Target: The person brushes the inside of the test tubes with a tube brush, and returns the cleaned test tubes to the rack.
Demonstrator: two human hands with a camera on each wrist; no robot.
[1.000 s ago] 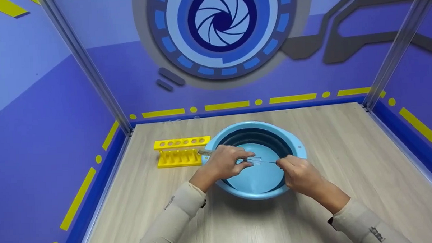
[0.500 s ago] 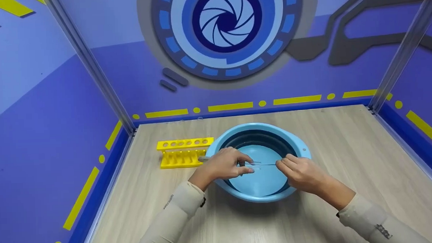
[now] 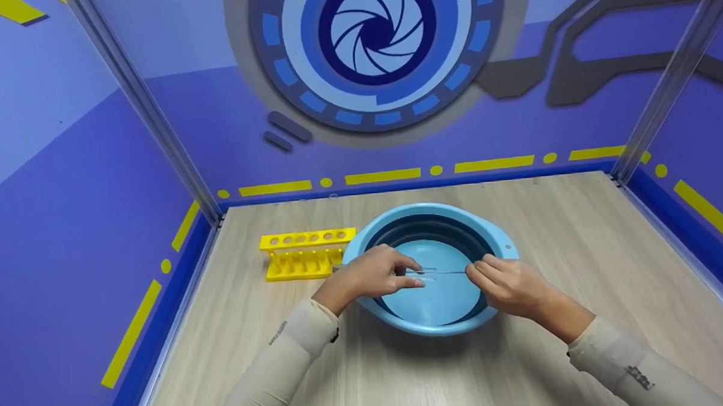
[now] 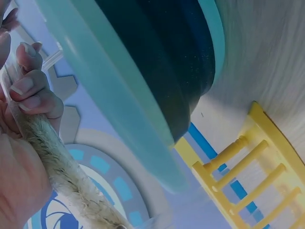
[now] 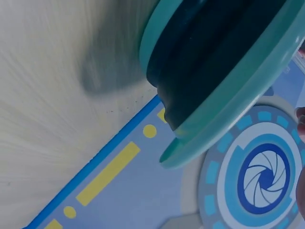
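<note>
A clear test tube [image 3: 429, 271] lies across my left hand [image 3: 370, 273], whose fingers and thumb hold it over the light-blue basin [image 3: 431, 309]. Inside the tube, pale bristles of a test tube brush [image 4: 71, 179] show in the left wrist view, stretching past the palm. The brush's thin wire [image 3: 451, 272] runs out of the tube to the right. My right hand [image 3: 509, 285] pinches that wire above the basin's right side, fingers curled. Only a sliver of the right hand's fingers appears at the edge of the right wrist view.
Left of the basin stands a yellow test tube rack [image 3: 307, 238], close against its rim. Faint clear rims rise behind the rack. Blue-purple panels [image 3: 185, 137] wall in the wooden tabletop [image 3: 239, 327] at the back and sides.
The tube and brush have gone from slanting down rightward to nearly level. Less of the bristled end shows left of my left hand. Both hands keep their holds.
</note>
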